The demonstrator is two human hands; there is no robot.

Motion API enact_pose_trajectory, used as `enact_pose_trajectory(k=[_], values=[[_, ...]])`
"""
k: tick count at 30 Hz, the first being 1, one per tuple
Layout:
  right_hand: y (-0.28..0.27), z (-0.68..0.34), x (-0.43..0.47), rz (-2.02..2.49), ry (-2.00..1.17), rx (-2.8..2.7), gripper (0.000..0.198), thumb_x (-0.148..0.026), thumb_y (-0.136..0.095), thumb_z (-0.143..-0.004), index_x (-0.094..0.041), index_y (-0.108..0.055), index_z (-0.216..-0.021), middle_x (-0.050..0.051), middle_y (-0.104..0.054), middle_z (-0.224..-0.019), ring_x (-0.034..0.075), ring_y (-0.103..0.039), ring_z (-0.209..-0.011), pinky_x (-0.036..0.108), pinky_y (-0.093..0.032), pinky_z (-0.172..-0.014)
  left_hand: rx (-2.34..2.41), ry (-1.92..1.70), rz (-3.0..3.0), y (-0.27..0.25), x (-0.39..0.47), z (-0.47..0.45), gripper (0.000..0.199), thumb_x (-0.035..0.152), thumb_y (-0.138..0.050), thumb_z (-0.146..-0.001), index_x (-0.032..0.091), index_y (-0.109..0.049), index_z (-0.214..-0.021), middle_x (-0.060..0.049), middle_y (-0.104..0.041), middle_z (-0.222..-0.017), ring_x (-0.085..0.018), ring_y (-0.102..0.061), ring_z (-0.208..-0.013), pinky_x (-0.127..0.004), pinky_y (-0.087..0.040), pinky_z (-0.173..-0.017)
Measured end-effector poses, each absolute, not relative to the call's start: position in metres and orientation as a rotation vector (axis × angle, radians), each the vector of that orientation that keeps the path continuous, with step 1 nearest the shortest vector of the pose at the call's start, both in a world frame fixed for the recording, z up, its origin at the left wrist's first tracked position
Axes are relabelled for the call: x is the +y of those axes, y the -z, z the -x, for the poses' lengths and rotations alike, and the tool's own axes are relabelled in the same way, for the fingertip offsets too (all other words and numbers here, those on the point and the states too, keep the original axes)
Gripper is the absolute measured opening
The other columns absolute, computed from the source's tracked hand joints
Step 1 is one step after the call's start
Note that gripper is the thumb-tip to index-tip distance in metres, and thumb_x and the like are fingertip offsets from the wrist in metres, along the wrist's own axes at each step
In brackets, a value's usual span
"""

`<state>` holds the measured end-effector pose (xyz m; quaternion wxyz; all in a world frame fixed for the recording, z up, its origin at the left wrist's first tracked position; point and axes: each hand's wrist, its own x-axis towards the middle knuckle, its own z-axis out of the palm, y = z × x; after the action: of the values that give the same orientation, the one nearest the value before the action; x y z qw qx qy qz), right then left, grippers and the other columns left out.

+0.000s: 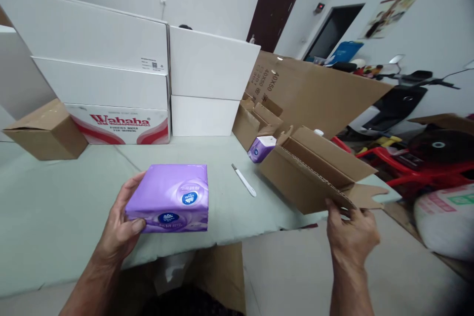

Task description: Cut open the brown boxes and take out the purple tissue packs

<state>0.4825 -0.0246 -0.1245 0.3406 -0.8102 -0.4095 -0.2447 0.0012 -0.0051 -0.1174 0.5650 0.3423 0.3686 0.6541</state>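
My left hand (124, 217) grips a purple pack of tissues (172, 185) by its left end, with the thumb on the front face. The pack is above the near part of the table, and a blue round logo shows on its top and front. At the right, my right hand (351, 232) pinches the near edge of an open cardboard box (296, 180), whose flaps stand up. That box sits tilted at the table's right edge; its inside is mostly hidden. Between the two lies a white utility knife (244, 180) on the table.
White cartons (118, 123) are stacked along the back of the table (99, 182). A closed brown box (52, 133) stands at left. Another open box (257, 121) and a second purple tissue pack (261, 148) are behind the held box. A red chair (396, 163) and scooter (400, 94) stand right.
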Motion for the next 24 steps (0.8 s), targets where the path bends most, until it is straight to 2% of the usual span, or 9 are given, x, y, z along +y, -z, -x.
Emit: enact_pose_trajectory(k=[3,7,14,19,24], values=[[0.136,-0.481,-0.016,2.331,0.57,-1.007,0.038,-0.044,-0.058,-0.091,-0.014,-0.08,-0.1,0.015,-0.064,-0.088,0.029,-0.058,-0.073,0.04,-0.039,-0.063,0.878,-1.52,-0.807,0.117,-0.007,-0.002,0.092,0.044,-0.1,-0.048,0.028,-0.067,-0.132,-0.011,-0.065,-0.143,-0.041,-0.062,-0.129,-0.041,-0.063,-0.093],[0.138,-0.475,-0.007,2.483,0.527,-1.01,0.042,-0.048,-0.054,-0.095,-0.016,-0.081,-0.104,0.017,-0.066,-0.088,0.027,-0.054,-0.065,0.038,-0.031,-0.059,0.904,-1.527,-0.811,0.118,-0.008,0.0,0.092,0.044,-0.1,-0.047,0.028,-0.066,-0.132,-0.01,-0.065,-0.142,-0.039,-0.061,-0.129,-0.037,-0.063,-0.092],[0.128,-0.473,0.011,2.503,0.45,-1.157,0.033,-0.04,-0.056,-0.096,-0.018,-0.081,-0.1,0.014,-0.069,-0.084,0.025,-0.057,-0.069,0.035,-0.033,-0.063,0.902,-1.487,-0.808,0.122,-0.007,-0.004,0.093,0.044,-0.1,-0.048,0.027,-0.065,-0.133,-0.012,-0.063,-0.144,-0.041,-0.062,-0.128,-0.041,-0.062,-0.094],[0.134,-0.479,0.021,2.396,0.494,-1.249,0.03,-0.036,-0.057,-0.095,-0.018,-0.08,-0.1,0.012,-0.069,-0.082,0.02,-0.05,-0.066,0.033,-0.027,-0.062,0.904,-1.473,-0.819,0.125,-0.007,-0.005,0.093,0.045,-0.099,-0.049,0.027,-0.064,-0.134,-0.012,-0.06,-0.148,-0.041,-0.061,-0.13,-0.038,-0.062,-0.091],[0.14,-0.485,0.027,2.316,0.471,-1.264,0.032,-0.035,-0.056,-0.094,-0.015,-0.079,-0.103,0.01,-0.066,-0.081,0.019,-0.046,-0.066,0.032,-0.029,-0.064,0.927,-1.471,-0.817,0.127,-0.007,-0.005,0.095,0.046,-0.099,-0.048,0.025,-0.063,-0.134,-0.014,-0.062,-0.146,-0.042,-0.061,-0.129,-0.037,-0.063,-0.089]])
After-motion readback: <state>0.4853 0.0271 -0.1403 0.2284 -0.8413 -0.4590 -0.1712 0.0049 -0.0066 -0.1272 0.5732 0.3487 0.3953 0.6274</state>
